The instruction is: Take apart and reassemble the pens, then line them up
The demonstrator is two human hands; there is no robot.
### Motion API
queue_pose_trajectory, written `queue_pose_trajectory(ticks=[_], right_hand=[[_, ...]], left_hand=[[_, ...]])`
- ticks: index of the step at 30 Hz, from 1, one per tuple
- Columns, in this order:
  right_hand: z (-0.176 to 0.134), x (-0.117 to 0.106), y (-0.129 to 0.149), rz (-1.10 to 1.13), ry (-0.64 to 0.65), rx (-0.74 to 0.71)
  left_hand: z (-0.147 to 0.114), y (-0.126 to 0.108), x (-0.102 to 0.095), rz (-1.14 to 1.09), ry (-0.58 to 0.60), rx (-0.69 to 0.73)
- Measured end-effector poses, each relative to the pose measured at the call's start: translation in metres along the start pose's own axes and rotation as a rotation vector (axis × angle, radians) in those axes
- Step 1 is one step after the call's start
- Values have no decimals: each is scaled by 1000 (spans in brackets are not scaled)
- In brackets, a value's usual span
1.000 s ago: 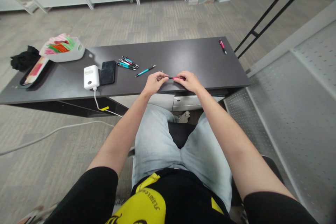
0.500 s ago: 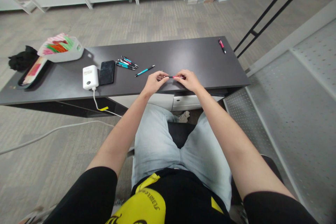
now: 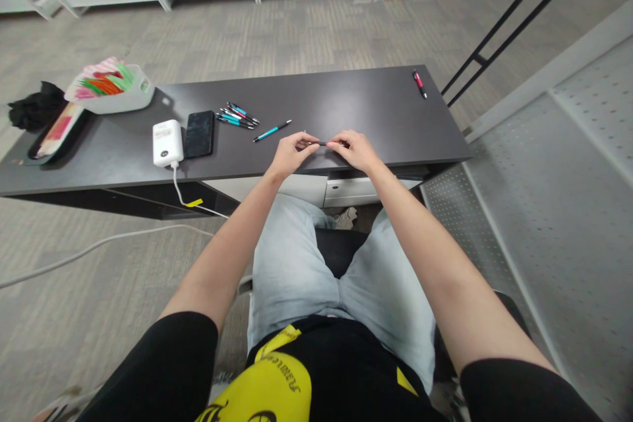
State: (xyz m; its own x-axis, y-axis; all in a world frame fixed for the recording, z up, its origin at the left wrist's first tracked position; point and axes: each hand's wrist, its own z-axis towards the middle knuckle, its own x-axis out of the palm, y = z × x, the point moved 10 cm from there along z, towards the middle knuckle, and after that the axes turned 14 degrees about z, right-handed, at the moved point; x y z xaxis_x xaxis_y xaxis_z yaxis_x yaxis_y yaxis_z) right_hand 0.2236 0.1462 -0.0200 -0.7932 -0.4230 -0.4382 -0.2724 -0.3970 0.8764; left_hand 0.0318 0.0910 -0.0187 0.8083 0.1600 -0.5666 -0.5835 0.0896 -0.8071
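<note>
Between my two hands lies a slim red and black pen (image 3: pixel 322 144), held level just above the near edge of the dark desk (image 3: pixel 316 95). My left hand (image 3: pixel 293 150) pinches its black end with thumb and fingers. The red end is in the pinch of my right hand (image 3: pixel 355 148), which covers most of it. A blue and black pen (image 3: pixel 271 131) lies alone, left of my left hand. Beyond it is a small pile of several pens (image 3: pixel 237 116), mostly blue and black.
At the far right corner lies a red pen (image 3: pixel 419 84). To the left are a black phone (image 3: pixel 200 134), a white power bank (image 3: pixel 167 143) with a cable, a white basket (image 3: pixel 123 102) of colourful items, a dark tray (image 3: pixel 62 138) and a black bundle (image 3: pixel 37 107). A perforated panel (image 3: pixel 558 165) stands right.
Less of the pen's red part shows between my hands, which stay in almost the same place. The view has shifted slightly; the desk items lie as before.
</note>
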Motion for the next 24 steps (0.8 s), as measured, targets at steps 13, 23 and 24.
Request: queue_pose_trajectory(ticks=[13,23,24], right_hand=[[-1,-39,-16,153,-378,-78],[-4,-38,-11,147,-347,-48],[-4,-38,-11,147,-347,-52]], left_hand=[[7,10,-1,360,-148,-122],[30,8,2,482,-106,-169],[31,8,2,487,-102,-170]])
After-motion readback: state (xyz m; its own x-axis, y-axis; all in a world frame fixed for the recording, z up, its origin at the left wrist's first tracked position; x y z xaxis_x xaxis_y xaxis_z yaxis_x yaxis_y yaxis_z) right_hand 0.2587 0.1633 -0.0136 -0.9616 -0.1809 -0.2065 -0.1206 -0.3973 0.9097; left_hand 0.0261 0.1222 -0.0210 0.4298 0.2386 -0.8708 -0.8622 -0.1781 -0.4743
